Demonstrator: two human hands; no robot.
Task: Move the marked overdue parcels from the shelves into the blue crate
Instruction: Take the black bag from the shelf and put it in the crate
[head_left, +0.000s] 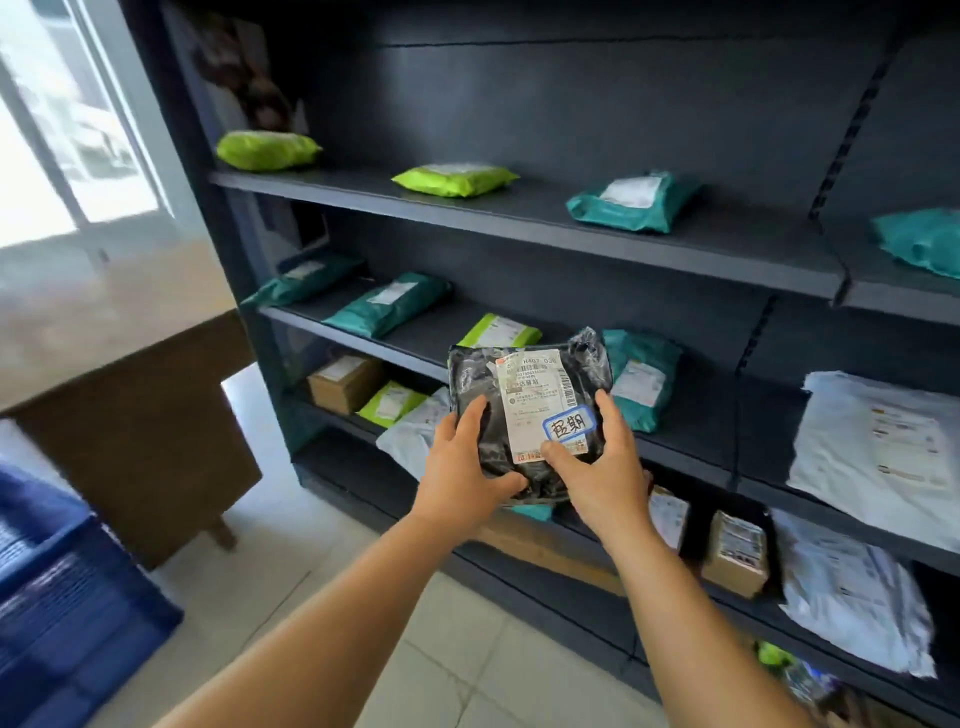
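I am looking down at two bare hands holding up a flat black plastic-wrapped parcel (524, 415) in front of a tall dark metal shelving unit (623, 244). My left hand (462, 470) grips the parcel's lower left edge, fingers curled behind it and thumb lying across its front. My right hand (602, 467) grips the lower right edge, its thumb pressed on the bottom of the white shipping label (535, 402) and its fingers wrapped round the side. A small blue-bordered sticker with handwritten characters (568, 423) sits on the label just above that thumb. The parcel is held clear of the shelves, hiding part of the middle shelf behind it. On the top shelf lie two lime-green soft mailer bags (454, 179) and a teal plastic mailer bag (631, 202), well apart from each other. The middle shelf carries more teal mailers (387, 304), with one teal mailer bearing a white label (641, 379) just beside the held parcel on its right. Lower down I see a small brown cardboard box (343, 382), a lime-green packet (389, 402) and, at the right, large pale grey-white poly bags with printed labels (878, 447). Small brown boxes (735, 553) stand on a lower shelf at the right. At the lower left, blurred, is the blue slatted plastic crate (67, 613) on the pale tiled floor (441, 649), beside a brown wooden counter (140, 431).
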